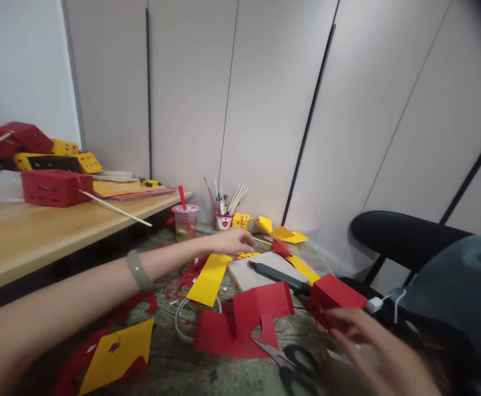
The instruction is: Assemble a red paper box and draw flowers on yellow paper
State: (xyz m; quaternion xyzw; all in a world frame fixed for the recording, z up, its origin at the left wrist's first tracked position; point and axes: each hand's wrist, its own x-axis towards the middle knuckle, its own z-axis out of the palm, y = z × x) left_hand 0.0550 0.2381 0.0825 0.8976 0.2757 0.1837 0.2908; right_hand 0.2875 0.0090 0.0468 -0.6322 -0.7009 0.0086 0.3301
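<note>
My left hand (pixel 233 241) stretches across the table, its fingers loosely bent and apart above small yellow cut pieces (pixel 246 255); nothing shows in it. My right hand (pixel 372 341), smeared by motion, has its fingers on the lower side of a red paper box (pixel 337 294) at the table's right. Left of that box, a dark green cutter-like tool (pixel 279 276) lies on a white board (pixel 244 275). Nearer me are a cut red sheet (pixel 224 330) and scissors with black handles (pixel 284 360). A yellow strip (pixel 211 278) lies under my left wrist.
A lidded cup with a red straw (pixel 186 220) and a pot of brushes and sticks (pixel 224 220) stand at the back. Red paper boxes (pixel 54 188) sit on a higher wooden table (pixel 1 236) at left. A black chair (pixel 405 234) stands at right. Paper scraps litter the tabletop.
</note>
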